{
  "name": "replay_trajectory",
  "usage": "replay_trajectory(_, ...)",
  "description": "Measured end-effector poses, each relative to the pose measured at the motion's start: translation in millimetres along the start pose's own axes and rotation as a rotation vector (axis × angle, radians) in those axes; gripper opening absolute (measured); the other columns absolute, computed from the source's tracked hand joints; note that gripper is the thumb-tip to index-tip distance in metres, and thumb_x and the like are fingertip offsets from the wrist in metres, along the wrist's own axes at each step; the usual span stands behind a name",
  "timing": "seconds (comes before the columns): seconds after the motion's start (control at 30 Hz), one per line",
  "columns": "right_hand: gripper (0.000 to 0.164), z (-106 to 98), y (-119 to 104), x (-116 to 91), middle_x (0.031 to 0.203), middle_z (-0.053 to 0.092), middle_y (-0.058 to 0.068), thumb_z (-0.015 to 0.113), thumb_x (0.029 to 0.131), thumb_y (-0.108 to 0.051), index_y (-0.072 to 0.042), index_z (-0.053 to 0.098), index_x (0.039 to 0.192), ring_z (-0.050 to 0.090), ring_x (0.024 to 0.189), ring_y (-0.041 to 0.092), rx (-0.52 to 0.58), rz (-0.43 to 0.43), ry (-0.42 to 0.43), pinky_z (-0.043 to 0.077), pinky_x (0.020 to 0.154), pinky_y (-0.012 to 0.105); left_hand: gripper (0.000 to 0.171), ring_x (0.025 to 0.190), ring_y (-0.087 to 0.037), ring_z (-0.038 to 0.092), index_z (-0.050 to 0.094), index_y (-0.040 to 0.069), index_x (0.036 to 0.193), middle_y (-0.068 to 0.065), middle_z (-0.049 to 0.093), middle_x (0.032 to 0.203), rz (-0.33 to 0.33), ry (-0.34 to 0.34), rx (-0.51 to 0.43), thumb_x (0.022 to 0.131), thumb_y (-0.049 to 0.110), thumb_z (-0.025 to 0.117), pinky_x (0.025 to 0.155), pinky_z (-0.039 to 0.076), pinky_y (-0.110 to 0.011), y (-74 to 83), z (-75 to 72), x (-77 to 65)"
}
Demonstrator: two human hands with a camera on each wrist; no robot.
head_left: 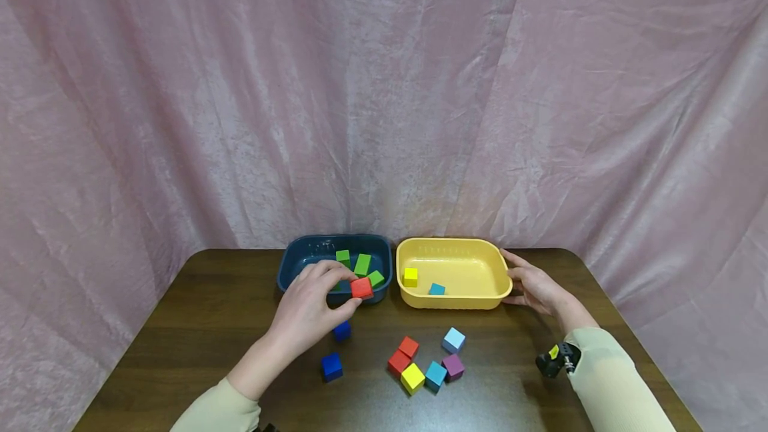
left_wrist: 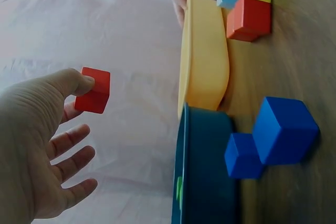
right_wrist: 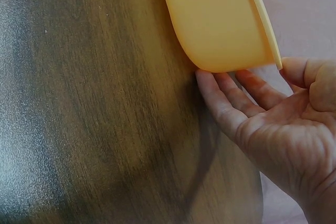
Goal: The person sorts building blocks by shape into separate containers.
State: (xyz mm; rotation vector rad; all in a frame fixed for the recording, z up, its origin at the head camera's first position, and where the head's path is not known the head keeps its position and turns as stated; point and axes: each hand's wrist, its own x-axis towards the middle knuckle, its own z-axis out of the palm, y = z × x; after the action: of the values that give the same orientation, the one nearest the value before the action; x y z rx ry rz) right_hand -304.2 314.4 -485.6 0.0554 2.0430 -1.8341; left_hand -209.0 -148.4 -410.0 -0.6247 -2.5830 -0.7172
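My left hand (head_left: 311, 302) pinches a red cube (head_left: 362, 288) between thumb and forefinger, above the front rim of the dark blue bin (head_left: 289, 264). In the left wrist view the same red cube (left_wrist: 94, 90) is held clear of the bin, the other fingers spread apart. Green cubes (head_left: 363, 265) lie inside that bin, some partly hidden by the hand. My right hand (head_left: 538, 287) touches the right end of the yellow bin (head_left: 462, 303) with its extended fingertips, the thumb near the rim. Inside the yellow bin are a yellow cube (head_left: 411, 277) and a teal cube (head_left: 437, 289).
Two blue cubes (head_left: 332, 367) lie before the dark bin. Nearer the table's middle sit two red cubes (head_left: 399, 363), a yellow cube (head_left: 413, 379), a teal cube (head_left: 435, 376), a purple cube (head_left: 453, 367) and a light blue cube (head_left: 453, 340). A pink curtain (head_left: 384, 99) hangs behind.
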Motion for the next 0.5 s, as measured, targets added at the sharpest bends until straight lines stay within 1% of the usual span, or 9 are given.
replay_trajectory(0.23,0.067,-0.5,0.5,0.4,0.153,0.032,0.029,0.037,0.108,-0.011,-0.022,0.007,0.166,0.057,0.122,0.034,0.013,-0.005,0.005,0.052,0.096,0.056,0.032,0.117,-0.024,0.056,0.075,0.023,0.111,0.003,0.064,0.122,-0.014,-0.02,-0.011,0.084,0.038,0.083,0.098,0.048,-0.048,9.3,6.5,13.5)
replay_trajectory(0.37,0.067,-0.2,0.8,0.5,0.154,0.031,0.029,0.038,0.108,-0.011,-0.023,0.007,0.166,0.057,0.122,0.034,0.014,-0.003,0.0,0.052,0.096,0.056,0.031,0.116,-0.023,0.056,0.075,0.023,0.111,0.002,0.064,0.124,-0.028,-0.038,-0.015,0.085,0.037,0.082,0.095,0.05,-0.046,13.7,10.2,20.7)
replay_trajectory(0.5,0.067,-0.5,1.6,0.7,0.154,0.031,0.029,0.038,0.108,-0.011,-0.023,0.007,0.166,0.056,0.123,0.034,0.016,-0.001,0.0,0.051,0.097,0.057,0.029,0.112,-0.022,0.056,0.075,0.024,0.11,0.004,0.063,0.122,-0.02,-0.039,-0.016,0.086,0.038,0.082,0.09,0.05,-0.042,16.9,15.4,27.2)
